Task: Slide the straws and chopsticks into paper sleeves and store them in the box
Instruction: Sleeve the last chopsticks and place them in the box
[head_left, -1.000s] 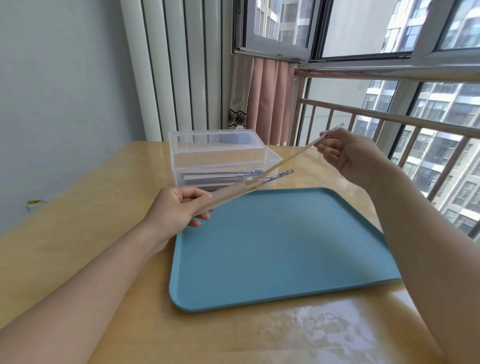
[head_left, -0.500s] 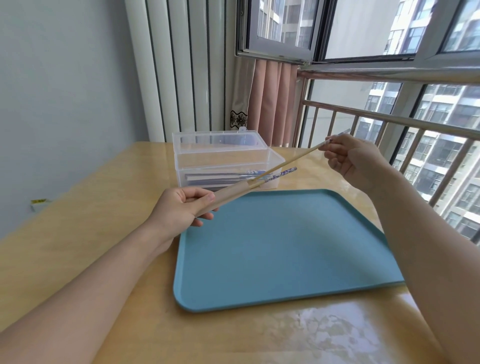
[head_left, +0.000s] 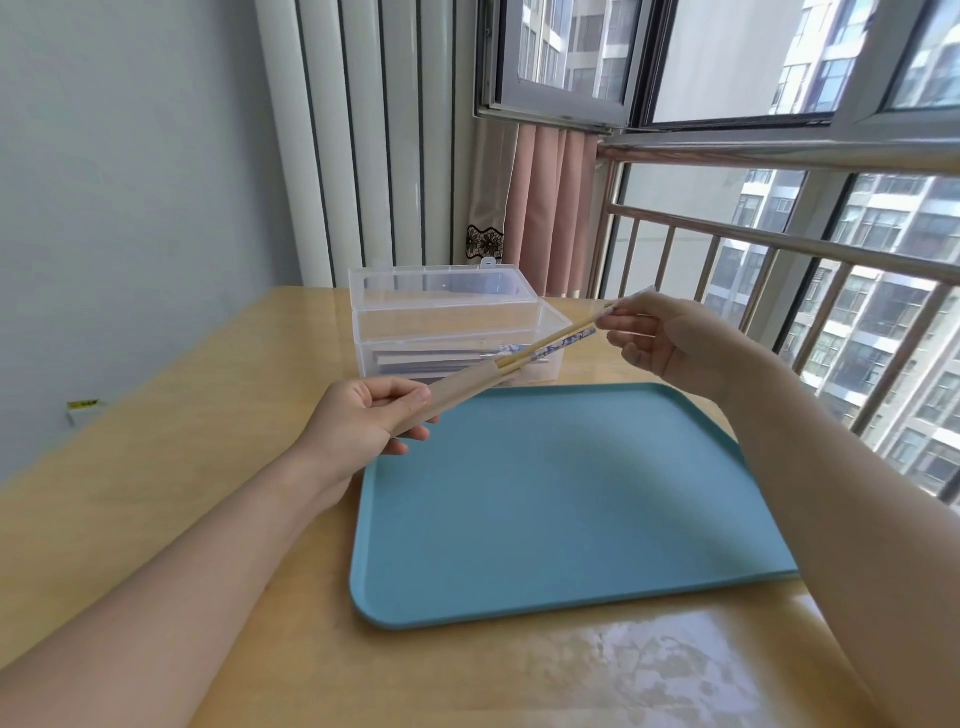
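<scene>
My left hand (head_left: 363, 421) grips a tan paper sleeve (head_left: 457, 387) near its lower end. A pair of chopsticks (head_left: 550, 340) with blue patterned tops sticks out of the sleeve's open end, slanting up to the right. My right hand (head_left: 670, 340) pinches the top of one chopstick at its fingertips. Behind them stands a clear plastic box (head_left: 545, 318), its lid open and leaning back, with several sleeved items lying flat inside.
A blue tray (head_left: 545, 499) lies on the wooden table (head_left: 171, 436) under my hands. A metal railing (head_left: 779, 244) and window run along the right side. A small yellow-green item (head_left: 83, 405) sits at the table's left edge by the wall.
The chopsticks have slid deeper into the sleeve, and my right hand has come closer to the left. The view shifted slightly.
</scene>
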